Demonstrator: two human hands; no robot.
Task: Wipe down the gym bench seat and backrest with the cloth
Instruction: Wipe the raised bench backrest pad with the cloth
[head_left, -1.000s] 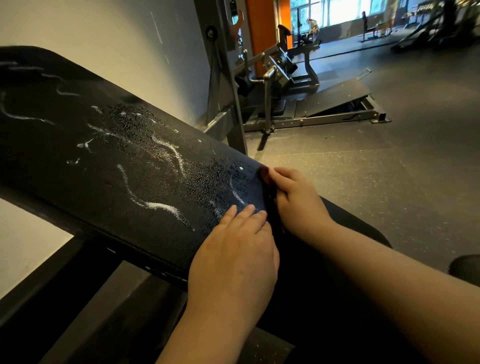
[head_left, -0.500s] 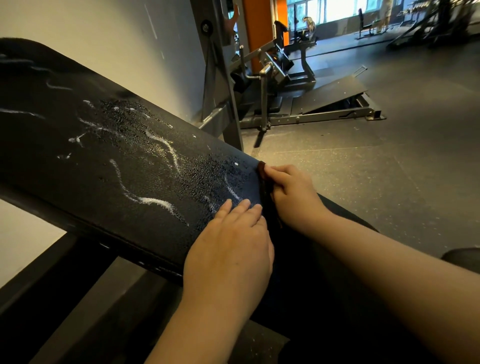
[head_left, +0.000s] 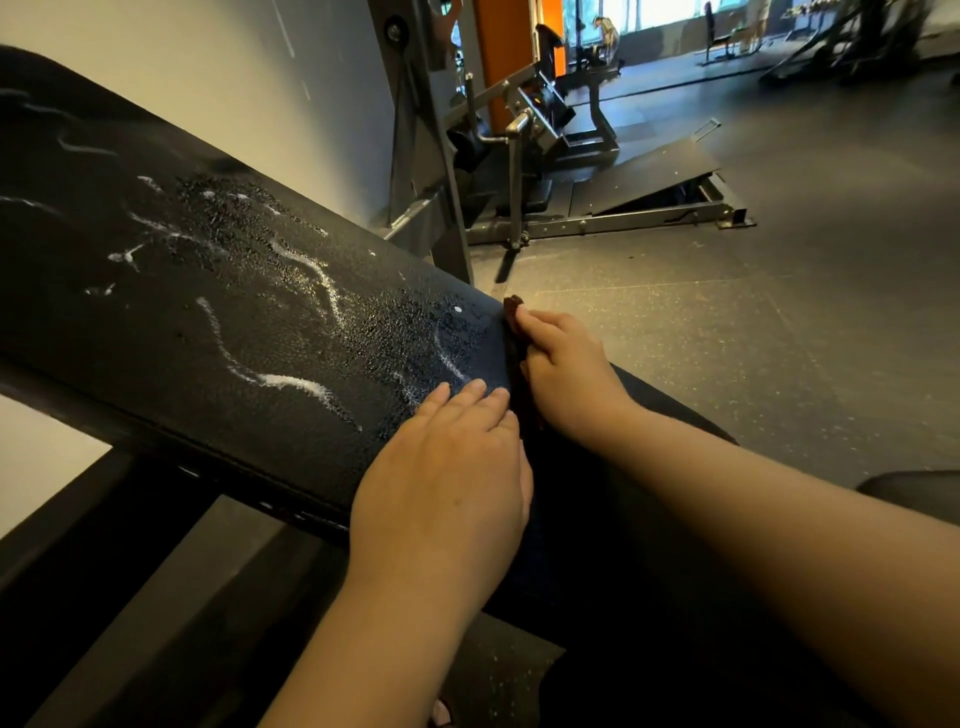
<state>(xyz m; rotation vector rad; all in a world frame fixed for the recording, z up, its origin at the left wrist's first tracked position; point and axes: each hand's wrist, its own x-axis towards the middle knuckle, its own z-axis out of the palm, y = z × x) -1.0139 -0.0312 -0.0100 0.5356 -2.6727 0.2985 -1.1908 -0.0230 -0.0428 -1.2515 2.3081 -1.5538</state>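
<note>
The job looks barely begun: white cleaner streaks (head_left: 291, 382) lie unwiped across the backrest (head_left: 156, 322). The left hand (head_left: 447, 467) rests flat, fingers straight, on its lower end. The right hand (head_left: 566, 374) grips the dark cloth (head_left: 513, 312) at the gap beside the seat (head_left: 587, 519).

Your black backrest (head_left: 156, 332) slopes down to the right, beaded with droplets (head_left: 234, 208) and white foam streaks (head_left: 291, 382), your left hand (head_left: 447, 483) flat on its lower end, your right hand (head_left: 566, 374) pinching the cloth (head_left: 514, 312) against its edge.
</note>
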